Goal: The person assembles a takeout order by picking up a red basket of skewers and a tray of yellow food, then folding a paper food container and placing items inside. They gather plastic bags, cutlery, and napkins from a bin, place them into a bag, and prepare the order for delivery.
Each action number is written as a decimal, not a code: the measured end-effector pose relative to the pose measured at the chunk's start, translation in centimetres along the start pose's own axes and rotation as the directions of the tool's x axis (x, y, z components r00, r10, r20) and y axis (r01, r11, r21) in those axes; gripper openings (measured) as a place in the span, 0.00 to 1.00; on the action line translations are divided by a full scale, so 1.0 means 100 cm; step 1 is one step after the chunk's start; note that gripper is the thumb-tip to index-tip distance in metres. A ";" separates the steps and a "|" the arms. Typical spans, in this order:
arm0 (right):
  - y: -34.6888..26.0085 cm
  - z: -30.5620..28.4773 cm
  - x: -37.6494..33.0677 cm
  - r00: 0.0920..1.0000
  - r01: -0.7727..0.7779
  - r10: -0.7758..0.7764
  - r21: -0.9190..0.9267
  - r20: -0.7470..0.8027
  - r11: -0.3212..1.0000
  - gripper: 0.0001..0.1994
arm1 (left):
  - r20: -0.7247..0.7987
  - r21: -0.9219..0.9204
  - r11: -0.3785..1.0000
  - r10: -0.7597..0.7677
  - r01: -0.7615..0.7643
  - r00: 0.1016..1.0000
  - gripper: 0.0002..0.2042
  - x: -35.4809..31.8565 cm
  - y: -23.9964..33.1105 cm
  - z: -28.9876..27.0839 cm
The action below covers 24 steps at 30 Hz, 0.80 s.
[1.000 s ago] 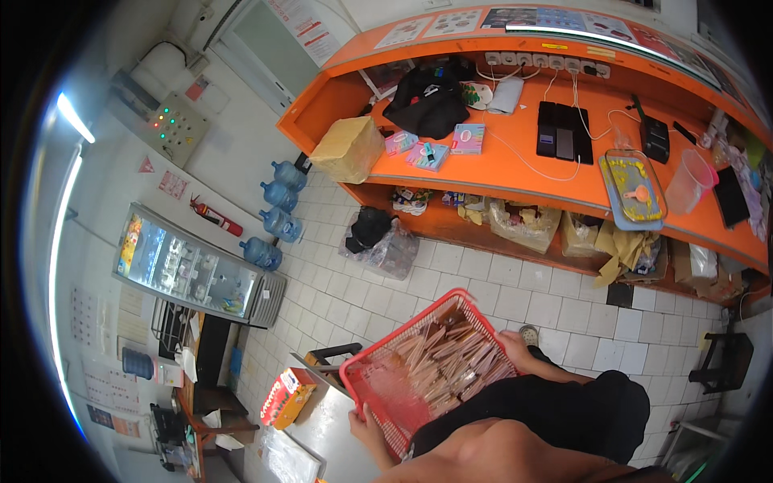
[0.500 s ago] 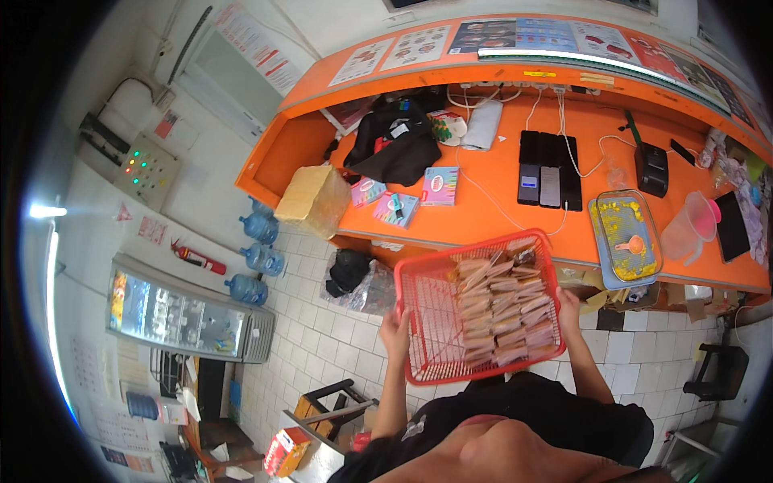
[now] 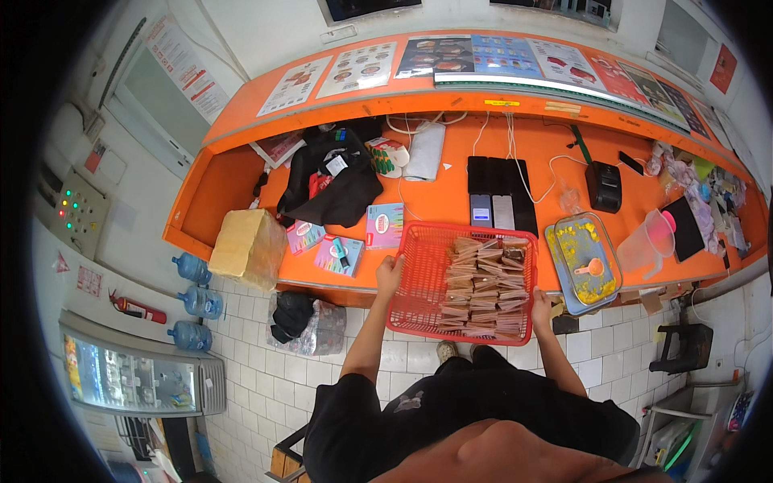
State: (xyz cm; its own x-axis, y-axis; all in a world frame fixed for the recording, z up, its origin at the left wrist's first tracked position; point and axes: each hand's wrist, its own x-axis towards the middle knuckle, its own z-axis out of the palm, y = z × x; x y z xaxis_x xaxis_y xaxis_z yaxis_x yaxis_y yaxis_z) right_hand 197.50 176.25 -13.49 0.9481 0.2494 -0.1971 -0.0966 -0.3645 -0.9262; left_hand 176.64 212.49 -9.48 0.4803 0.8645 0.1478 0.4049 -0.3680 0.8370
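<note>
I hold a red plastic mesh basket [image 3: 420,283] at the front edge of the orange counter [image 3: 451,201]. Rows of brown paper packets [image 3: 483,286] fill its right half. My left hand [image 3: 389,274] grips the basket's left rim. My right hand [image 3: 541,308] grips its lower right corner. The basket sits partly over the counter edge, its near side above the tiled floor.
A black bag [image 3: 332,181], small colourful boxes [image 3: 385,225] and a cardboard box [image 3: 248,245] lie left of the basket. Phones on a black mat [image 3: 499,205], a tray with yellow crumbs [image 3: 586,259] and a clear jug [image 3: 648,241] lie behind and right. Water bottles [image 3: 193,302] stand on the floor.
I have turned from a low table to the counter, carrying the basket forward and up until it reaches the counter's front edge. Both hands keep their grip.
</note>
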 end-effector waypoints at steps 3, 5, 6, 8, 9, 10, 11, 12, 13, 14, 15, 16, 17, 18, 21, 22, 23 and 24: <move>0.001 0.002 -0.002 0.997 -0.046 0.034 0.184 0.065 0.982 0.21 | 0.014 -0.012 0.999 0.033 -0.032 0.999 0.20 0.013 0.001 0.001; -0.002 0.004 -0.008 0.999 -0.018 0.006 0.245 0.049 0.969 0.18 | 0.028 0.010 0.996 0.085 -0.086 0.996 0.20 0.031 0.011 0.003; -0.005 0.006 -0.011 0.995 -0.060 0.035 0.282 0.095 0.958 0.18 | 0.053 0.043 0.993 0.110 -0.112 0.993 0.20 0.041 0.017 0.004; -0.012 0.009 -0.020 0.991 -0.081 0.034 0.391 0.126 0.917 0.20 | 0.088 0.113 0.980 0.156 -0.166 0.984 0.20 0.063 0.027 0.007; -0.016 0.010 -0.024 0.977 -0.154 0.084 0.379 0.195 0.912 0.18 | 0.096 0.141 0.970 0.184 -0.196 0.978 0.20 0.078 0.033 0.012; -0.019 0.011 -0.028 0.974 -0.161 0.089 0.360 0.210 0.919 0.18 | 0.111 0.166 0.963 0.197 -0.213 0.974 0.20 0.090 0.037 0.018; -0.020 0.012 -0.033 0.961 -0.194 0.114 0.323 0.250 0.926 0.18 | 0.139 0.197 0.957 0.186 -0.212 0.973 0.20 0.100 0.039 0.022; -0.021 0.013 -0.037 0.952 -0.205 0.122 0.289 0.281 0.935 0.18 | 0.174 0.227 0.952 0.166 -0.204 0.971 0.20 0.111 0.041 0.027; -0.020 0.015 -0.042 0.936 -0.243 0.167 0.227 0.310 0.943 0.19 | 0.209 0.258 0.945 0.150 -0.202 0.966 0.20 0.124 0.043 0.033; -0.018 0.016 -0.046 0.921 -0.271 0.204 0.169 0.331 0.948 0.19 | 0.215 0.295 0.927 0.171 -0.231 0.961 0.20 0.134 0.044 0.039; -0.016 0.020 -0.052 0.915 -0.263 0.174 0.212 0.363 0.941 0.20 | 0.230 0.334 0.905 0.191 -0.262 0.954 0.21 0.142 0.044 0.043; -0.012 0.023 -0.057 0.901 -0.264 0.226 0.054 0.370 0.963 0.20 | 0.243 0.370 0.880 0.218 -0.298 0.945 0.21 0.150 0.045 0.049; -0.007 0.026 -0.062 0.882 -0.204 0.165 0.044 0.442 0.978 0.21 | 0.260 0.383 0.873 0.212 -0.302 0.942 0.22 0.155 0.044 0.053; -0.003 0.031 -0.065 0.859 -0.199 0.162 0.025 0.487 0.980 0.21 | 0.263 0.395 0.866 0.214 -0.308 0.941 0.22 0.160 0.043 0.056; 0.010 0.040 -0.070 0.809 -0.174 0.174 -0.054 0.562 0.983 0.19 | 0.290 0.442 0.860 0.133 -0.256 0.948 0.21 0.168 0.038 0.060; 0.011 0.042 -0.070 0.778 -0.215 0.211 -0.064 0.592 0.975 0.18 | 0.301 0.465 0.855 0.088 -0.227 0.950 0.21 0.170 0.037 0.059; 0.010 0.041 -0.069 0.721 -0.309 0.263 -0.042 0.642 0.950 0.17 | 0.295 0.425 0.877 0.099 -0.223 0.950 0.20 0.173 0.037 0.058; 0.008 0.039 -0.068 0.659 -0.419 0.340 -0.048 0.671 0.907 0.16 | 0.288 0.382 0.899 0.104 -0.214 0.952 0.20 0.174 0.037 0.057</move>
State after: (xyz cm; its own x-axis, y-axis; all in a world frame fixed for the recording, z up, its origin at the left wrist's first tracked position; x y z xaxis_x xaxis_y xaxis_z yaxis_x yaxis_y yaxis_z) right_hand 189.77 177.79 -14.16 0.3884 0.6428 -0.6603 -0.4700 -0.4781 -0.7419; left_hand 190.91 224.24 -6.83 0.7234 0.6862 0.0764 0.5585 -0.6466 0.5196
